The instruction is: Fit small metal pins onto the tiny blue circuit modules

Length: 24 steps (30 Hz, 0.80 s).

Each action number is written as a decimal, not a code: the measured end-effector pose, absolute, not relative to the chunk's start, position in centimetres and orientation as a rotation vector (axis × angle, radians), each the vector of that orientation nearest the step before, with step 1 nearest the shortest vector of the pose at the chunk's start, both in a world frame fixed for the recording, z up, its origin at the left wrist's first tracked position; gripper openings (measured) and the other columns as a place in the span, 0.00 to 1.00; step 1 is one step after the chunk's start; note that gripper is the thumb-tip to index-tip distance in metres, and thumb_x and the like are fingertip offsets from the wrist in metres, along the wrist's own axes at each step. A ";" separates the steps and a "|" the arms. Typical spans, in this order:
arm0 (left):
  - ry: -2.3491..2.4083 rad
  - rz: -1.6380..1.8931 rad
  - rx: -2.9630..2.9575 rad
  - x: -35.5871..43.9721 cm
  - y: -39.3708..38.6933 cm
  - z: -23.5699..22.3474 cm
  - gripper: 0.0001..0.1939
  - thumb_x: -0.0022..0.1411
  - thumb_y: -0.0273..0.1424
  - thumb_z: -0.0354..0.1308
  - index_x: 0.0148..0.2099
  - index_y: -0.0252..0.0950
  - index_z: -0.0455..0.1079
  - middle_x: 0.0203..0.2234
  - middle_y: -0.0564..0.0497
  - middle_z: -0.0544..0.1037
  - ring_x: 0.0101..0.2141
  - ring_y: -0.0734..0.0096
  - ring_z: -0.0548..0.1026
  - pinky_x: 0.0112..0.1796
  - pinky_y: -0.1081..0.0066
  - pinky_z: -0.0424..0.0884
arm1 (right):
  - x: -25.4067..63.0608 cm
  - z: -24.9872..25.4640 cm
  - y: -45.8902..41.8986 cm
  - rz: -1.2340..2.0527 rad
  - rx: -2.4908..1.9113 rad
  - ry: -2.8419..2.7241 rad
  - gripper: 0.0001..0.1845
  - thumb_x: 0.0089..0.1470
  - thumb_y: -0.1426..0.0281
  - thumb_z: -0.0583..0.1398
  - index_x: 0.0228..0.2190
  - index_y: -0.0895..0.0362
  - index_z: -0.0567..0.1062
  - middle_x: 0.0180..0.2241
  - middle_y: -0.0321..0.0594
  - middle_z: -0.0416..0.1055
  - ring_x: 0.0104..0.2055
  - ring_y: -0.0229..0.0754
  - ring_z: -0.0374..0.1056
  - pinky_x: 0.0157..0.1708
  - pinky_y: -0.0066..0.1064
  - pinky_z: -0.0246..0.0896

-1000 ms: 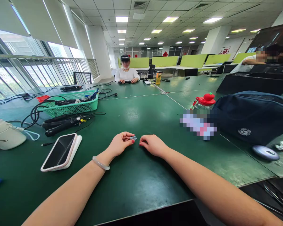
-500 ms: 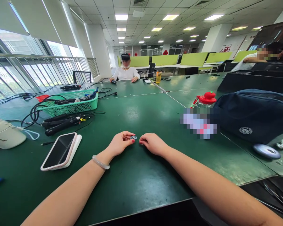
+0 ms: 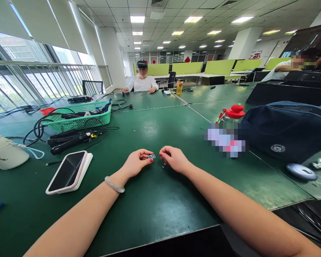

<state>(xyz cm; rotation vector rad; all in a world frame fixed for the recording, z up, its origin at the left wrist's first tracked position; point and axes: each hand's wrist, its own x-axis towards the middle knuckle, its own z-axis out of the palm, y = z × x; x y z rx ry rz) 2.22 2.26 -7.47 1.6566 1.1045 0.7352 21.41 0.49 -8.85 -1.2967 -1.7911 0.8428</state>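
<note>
**On a green table, two hands at a tiny chip**

At the near middle of the table (image 3: 155,210), both forearms reach forward from the viewer. The left hand (image 3: 136,163), with a pale bangle (image 3: 114,185) on its wrist, rests on the surface, fingers pinched on a tiny chip (image 3: 151,156) held just above the table. The right hand (image 3: 175,160), at 3 o'clock from the chip and just beside it, has its fingertips drawn together; a very small pale piece (image 3: 163,165) shows right under them, too small to tell whether it is gripped or lying loose.

As a judgement, the work looks to be in its middle: the chip is picked up and steadied, and whatever the right hand brings is near but not yet touching the chip.

At 9 o'clock of the hands lies a phone (image 3: 68,172) on a white pad. Farther, at 10 o'clock, black cables (image 3: 69,140) and a green basket (image 3: 80,121); a white pouch (image 3: 5,154) sits far left. At 2 o'clock stand a red-capped bottle (image 3: 231,117) and a navy bag (image 3: 286,130). At 12 o'clock, far off, another person (image 3: 142,82) sits at the table's end.
</note>
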 end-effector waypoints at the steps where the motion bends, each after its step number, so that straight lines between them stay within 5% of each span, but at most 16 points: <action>1: 1.104 0.735 1.653 2.2 2.2 -7.4 0.19 0.48 0.32 0.63 0.43 0.32 0.69 0.32 0.46 0.75 0.34 0.70 0.72 0.41 0.67 0.68 | 21.4 -8.9 0.5 0.874 -1.278 -1.770 0.07 0.54 0.67 0.53 0.28 0.57 0.68 0.23 0.31 0.68 0.21 0.32 0.61 0.24 0.24 0.57; 24: 0.978 0.772 1.527 2.7 1.5 -6.9 0.18 0.42 0.33 0.67 0.35 0.31 0.67 0.30 0.48 0.74 0.31 0.73 0.71 0.37 0.71 0.66 | 20.4 -8.2 -1.0 0.377 -1.123 -1.889 0.03 0.50 0.75 0.61 0.27 0.55 0.75 0.27 0.34 0.71 0.30 0.34 0.65 0.32 0.25 0.59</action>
